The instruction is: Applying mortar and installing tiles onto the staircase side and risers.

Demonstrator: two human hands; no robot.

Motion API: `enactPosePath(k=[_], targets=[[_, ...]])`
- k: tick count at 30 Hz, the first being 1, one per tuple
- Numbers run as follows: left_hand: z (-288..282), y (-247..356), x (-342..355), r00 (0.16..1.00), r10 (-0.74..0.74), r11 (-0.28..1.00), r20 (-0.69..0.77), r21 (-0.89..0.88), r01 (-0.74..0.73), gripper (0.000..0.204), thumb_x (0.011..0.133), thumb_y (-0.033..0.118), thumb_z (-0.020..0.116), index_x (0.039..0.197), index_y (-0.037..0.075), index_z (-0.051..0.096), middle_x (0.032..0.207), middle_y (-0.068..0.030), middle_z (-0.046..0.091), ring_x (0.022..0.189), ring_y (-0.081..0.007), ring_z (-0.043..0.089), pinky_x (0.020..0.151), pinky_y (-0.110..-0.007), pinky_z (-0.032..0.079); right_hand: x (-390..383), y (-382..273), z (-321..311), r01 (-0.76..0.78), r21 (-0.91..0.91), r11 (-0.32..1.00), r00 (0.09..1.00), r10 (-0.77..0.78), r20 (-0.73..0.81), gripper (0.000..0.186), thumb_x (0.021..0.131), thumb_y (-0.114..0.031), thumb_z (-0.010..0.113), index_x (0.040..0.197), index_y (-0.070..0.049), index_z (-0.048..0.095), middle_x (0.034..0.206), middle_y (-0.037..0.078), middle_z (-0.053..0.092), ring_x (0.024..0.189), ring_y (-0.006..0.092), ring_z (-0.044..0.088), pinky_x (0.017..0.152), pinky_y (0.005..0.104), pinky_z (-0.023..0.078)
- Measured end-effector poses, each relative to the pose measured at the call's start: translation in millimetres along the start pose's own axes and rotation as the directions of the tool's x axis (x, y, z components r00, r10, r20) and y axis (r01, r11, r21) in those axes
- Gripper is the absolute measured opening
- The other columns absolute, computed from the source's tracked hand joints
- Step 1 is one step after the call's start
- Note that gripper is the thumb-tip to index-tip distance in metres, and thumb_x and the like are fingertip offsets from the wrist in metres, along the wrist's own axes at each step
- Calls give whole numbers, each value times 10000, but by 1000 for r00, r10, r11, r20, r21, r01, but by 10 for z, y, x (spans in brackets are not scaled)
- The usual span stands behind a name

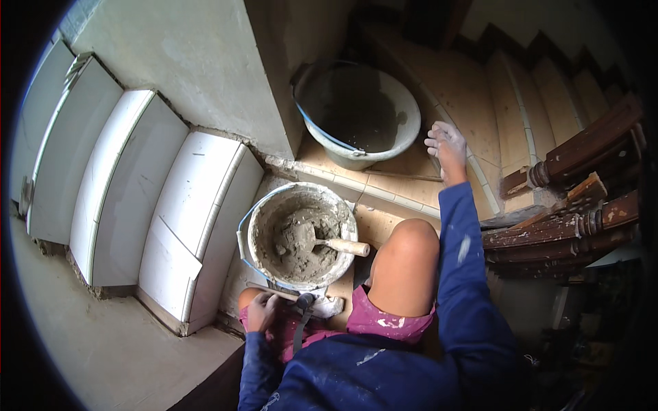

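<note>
While right hand [447, 145] hangs half-curled, empty, tub [406, 129] to its left, left hand [260, 314] curls, grip unclear, mortar bucket [271, 209] ahead.

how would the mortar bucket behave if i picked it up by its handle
The mortar bucket is probably heavy, given the thick mortar inside. It may swing or tilt, hanging from one thin handle. The trowel could shift, since its wooden grip juts past the rim.
</note>
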State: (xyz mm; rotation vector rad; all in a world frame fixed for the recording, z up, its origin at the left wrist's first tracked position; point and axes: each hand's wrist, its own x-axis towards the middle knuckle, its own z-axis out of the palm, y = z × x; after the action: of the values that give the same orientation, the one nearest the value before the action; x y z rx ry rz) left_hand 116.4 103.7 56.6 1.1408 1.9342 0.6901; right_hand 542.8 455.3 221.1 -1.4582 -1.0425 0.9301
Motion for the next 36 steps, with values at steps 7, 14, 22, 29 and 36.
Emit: enactPosePath(k=[7, 14, 22, 29, 36], targets=[[-651, 130, -126, 931, -300, 921, -207, -316, 226, 239, 901, 165, 611, 871, -71, 640, 709, -79, 641, 588, -134, 609, 559, -254, 498, 810, 654, 211, -329, 433, 839, 942, 257, 218, 644, 868, -451, 637, 1282, 25, 505, 1241, 173, 567, 1167, 287, 503, 1000, 402, 382], [-305, 1134, 404, 946, -185, 897, -267, -439, 52, 221, 923, 150, 598, 1034, -38, 628, 816, -39, 654, 652, -83, 612, 537, -192, 447, 959, 951, 259, -369, 160, 915, 862, 274, 426, 293, 794, -166, 615, 1034, 2, 635, 1021, 89, 646, 952, 190, 590, 862, 305, 445], [136, 1827, 1132, 987, -113, 854, -112, -518, 39, 222, 931, 133, 593, 1083, -27, 607, 797, -34, 650, 674, -88, 601, 573, -205, 438, 888, 754, -282, -367, 378, 850, 927, 297, 230, 143, 730, -112, 610, 861, -54, 614, 889, 43, 597, 877, 177, 556, 809, 307, 438], [222, 1444, 1017, 980, -96, 878, -172, -479, 2, 198, 928, 126, 597, 1070, -10, 624, 822, -37, 663, 697, -72, 599, 594, -195, 448, 1807, -307, -654, -276, 623, 732, 961, 221, 167, 202, 826, -83, 512, 997, 24, 500, 1129, 206, 503, 1108, 404, 489, 956, 666, 415], [69, 1134, 629, 922, -228, 871, -314, -489, 49, 206, 929, 135, 595, 1063, -18, 632, 830, -38, 666, 628, -54, 565, 555, -184, 432, 3284, -9, -1481, -113, 631, 768, 984, 176, -38, 273, 926, -47, 407, 1176, 51, 455, 1331, 224, 363, 1239, 401, 353, 958, 739, 369]])
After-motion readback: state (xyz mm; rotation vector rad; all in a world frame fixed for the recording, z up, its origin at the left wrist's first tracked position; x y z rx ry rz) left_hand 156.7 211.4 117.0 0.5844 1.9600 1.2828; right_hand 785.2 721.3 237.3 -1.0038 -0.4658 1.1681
